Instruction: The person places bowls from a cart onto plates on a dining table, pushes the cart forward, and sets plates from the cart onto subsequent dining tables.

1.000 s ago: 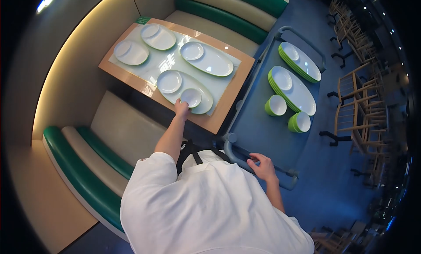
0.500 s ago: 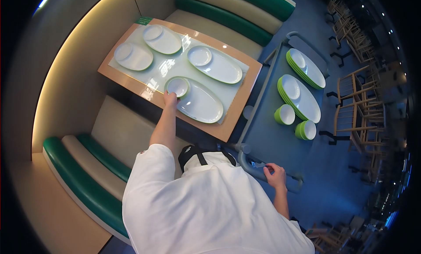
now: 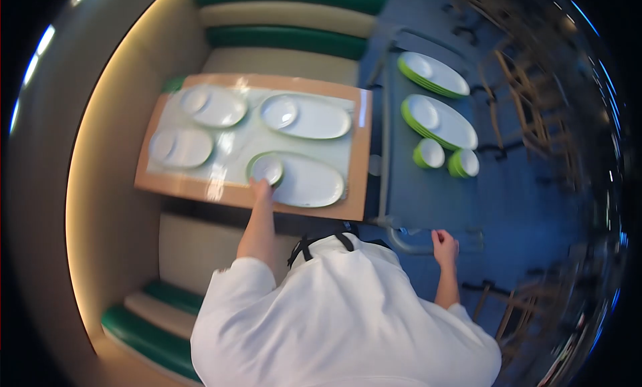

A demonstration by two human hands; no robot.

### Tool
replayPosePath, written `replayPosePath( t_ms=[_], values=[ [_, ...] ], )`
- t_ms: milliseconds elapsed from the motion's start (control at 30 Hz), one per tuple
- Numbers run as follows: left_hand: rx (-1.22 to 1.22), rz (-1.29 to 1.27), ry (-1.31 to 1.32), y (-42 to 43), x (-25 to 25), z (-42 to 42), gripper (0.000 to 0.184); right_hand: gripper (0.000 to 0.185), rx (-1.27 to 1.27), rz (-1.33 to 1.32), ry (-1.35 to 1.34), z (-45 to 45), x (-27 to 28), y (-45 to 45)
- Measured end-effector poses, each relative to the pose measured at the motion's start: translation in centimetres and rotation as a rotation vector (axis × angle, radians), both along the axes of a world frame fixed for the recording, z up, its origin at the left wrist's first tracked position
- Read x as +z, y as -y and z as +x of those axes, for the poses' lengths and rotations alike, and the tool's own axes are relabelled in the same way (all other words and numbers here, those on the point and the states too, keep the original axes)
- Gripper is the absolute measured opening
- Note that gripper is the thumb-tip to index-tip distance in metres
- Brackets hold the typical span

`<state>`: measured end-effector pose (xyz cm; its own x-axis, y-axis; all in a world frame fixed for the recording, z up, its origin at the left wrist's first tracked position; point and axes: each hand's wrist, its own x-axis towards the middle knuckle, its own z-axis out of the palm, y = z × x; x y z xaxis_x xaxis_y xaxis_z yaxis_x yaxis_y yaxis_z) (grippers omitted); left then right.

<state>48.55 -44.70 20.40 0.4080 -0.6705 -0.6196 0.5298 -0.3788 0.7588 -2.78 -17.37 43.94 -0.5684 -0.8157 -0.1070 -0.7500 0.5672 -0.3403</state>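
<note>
Touching the near edge of a small white-and-green bowl (image 3: 268, 167) with the left hand (image 3: 262, 188), above the wall-side end of an oval plate (image 3: 311, 181), close to the near edge of the table (image 3: 360, 193). Cannot tell, through the blur, fingers clamped on the bowl from fingers merely resting against it. Holding the right hand (image 3: 446, 248) low beside the cart (image 3: 428, 200), fingers curled in toward the thumb; cannot tell whether fully closed, nor make out anything held.

For a clean job, probably best to support the bowl by its outer wall, thumb clear of the inside, rim level. Check for full, flat contact under the base before easing the fingers apart, and draw straight back toward the body, so as not to drag the bowl or nudge the plate.

As for the bowl: opening upward, round in outline, giving no long axis to line up. As for the plate: stretched lengthwise from wall side to cart side, roughly along the table's near edge, slanting slightly toward the body at the cart end.
</note>
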Motion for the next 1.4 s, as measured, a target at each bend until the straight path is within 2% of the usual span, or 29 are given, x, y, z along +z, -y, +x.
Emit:
replayPosePath(
  t_ms=[67,133,200,267,333,367,433,500,533,600,667,767,833,933,1000,1067,1100,1133,1200,1267,1300,1333,1400],
  values=[
    [-0.003,-0.070,-0.035,0.7,-3.3,0.4,0.082,0.037,0.003,0.016,-0.023,0.0,0.0,0.0],
    [-0.038,-0.062,0.001,0.8,-3.2,0.5,0.078,0.037,-0.022,0.098,0.032,0.0,0.8,0.3],
    [-0.066,-0.015,0.021,0.6,-1.9,0.5,0.073,0.037,0.084,0.202,0.152,-1.7,1.5,1.0],
    [-0.180,0.055,0.117,0.1,-1.0,1.0,0.072,0.038,0.049,0.062,0.216,-4.2,0.3,2.6],
    [-0.187,0.150,0.249,-0.6,2.0,0.6,0.070,0.043,0.029,-0.143,0.091,-6.8,0.7,5.6],
    [-0.181,0.151,0.259,-1.2,1.9,0.6,0.070,0.046,0.025,-0.180,0.036,-8.5,1.1,7.3],
    [-0.093,0.088,0.871,-3.2,2.0,0.9,0.066,0.050,0.019,-0.215,-0.006,-12.1,1.2,10.2],
    [-0.057,0.042,0.874,-5.2,3.1,0.0,0.063,0.053,0.186,-0.356,-0.390,-15.6,0.1,13.3],
    [-0.025,0.004,0.870,-6.6,4.1,-0.7,0.060,0.053,0.197,-0.355,-0.368,-17.1,-0.3,14.5],
    [0.027,-0.053,0.749,-9.2,4.4,-2.6,0.047,0.049,0.341,-0.146,-0.302,-19.7,-1.2,17.1],
    [0.056,-0.048,0.796,-11.9,3.6,-4.1,0.040,0.037,0.415,0.069,-0.285,-20.7,-1.5,18.9],
    [0.062,-0.070,0.744,-14.7,7.5,-8.0,0.030,0.023,0.451,0.073,-0.266,-21.8,-3.0,19.9],
    [0.049,-0.092,0.767,-15.3,10.1,-9.7,0.026,0.023,0.488,0.067,-0.234,-22.3,-2.8,20.3],
    [0.052,-0.196,0.744,-14.7,12.9,-11.2,0.022,0.022,0.388,0.043,-0.255,-20.4,0.9,19.9],
    [0.078,-0.170,0.781,-14.3,15.7,-12.8,0.021,0.022,0.397,-0.016,-0.278,-18.7,3.2,19.5],
    [-0.020,-0.312,0.686,-13.5,17.3,-13.7,0.022,0.021,0.383,-0.315,-0.345,-14.9,6.1,19.5],
    [-0.098,-0.355,0.693,-13.3,18.3,-14.4,0.022,0.021,0.403,-0.335,-0.351,-12.0,8.0,19.6],
    [-0.174,-0.399,0.705,-12.9,19.4,-15.1,0.023,0.022,0.509,-0.381,-0.360,-8.5,9.8,19.7],
    [-0.422,-0.494,0.505,-11.9,22.6,-15.7,0.039,0.020,0.696,-0.448,-0.339,-1.4,10.8,20.0],
    [-0.602,-0.450,0.349,-11.1,26.2,-14.4,0.054,0.015,0.935,-0.531,-0.252,7.1,11.0,20.2],
    [-0.573,-0.464,0.347,-10.7,27.5,-12.9,0.054,0.018,1.051,-0.464,-0.189,11.6,11.0,20.1],
    [-0.639,-0.389,0.253,-10.3,28.7,-11.1,0.059,0.019,1.190,-0.533,-0.138,16.0,10.4,20.0],
    [-0.699,-0.319,0.131,-11.0,28.4,-7.7,0.065,0.018,1.432,-0.468,-0.147,23.2,9.1,19.9]
  ],
)
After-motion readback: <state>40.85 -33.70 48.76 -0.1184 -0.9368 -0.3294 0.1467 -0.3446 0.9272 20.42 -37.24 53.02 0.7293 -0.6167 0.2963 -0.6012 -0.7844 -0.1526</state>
